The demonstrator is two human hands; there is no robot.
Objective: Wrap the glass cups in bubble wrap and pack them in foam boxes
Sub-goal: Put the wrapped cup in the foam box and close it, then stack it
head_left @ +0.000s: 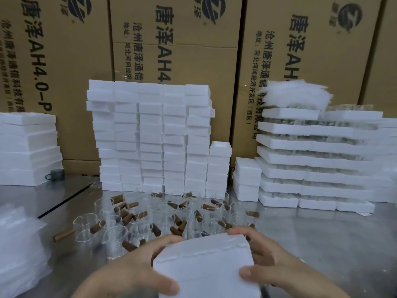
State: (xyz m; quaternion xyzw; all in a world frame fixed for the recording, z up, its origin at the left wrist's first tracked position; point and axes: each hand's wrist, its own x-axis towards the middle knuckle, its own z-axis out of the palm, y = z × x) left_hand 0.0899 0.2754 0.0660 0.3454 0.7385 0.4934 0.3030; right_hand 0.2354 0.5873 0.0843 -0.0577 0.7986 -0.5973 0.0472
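Brown cartons (64,82) wall the back of a steel tabletop (322,233); at lower left lies a soft, limp heap of bubble wrap (19,244); toward the centre the glass cups (86,221) crowd together, brown handles pointing every way, likely brittle and slick, best taken round the body; at bottom centre the left hand (129,272) clasps a foam box (204,267), fingers curled over its edge; the right hand (272,261) likewise; the box seems to lie crosswise, light but crushable, so hold its sides.
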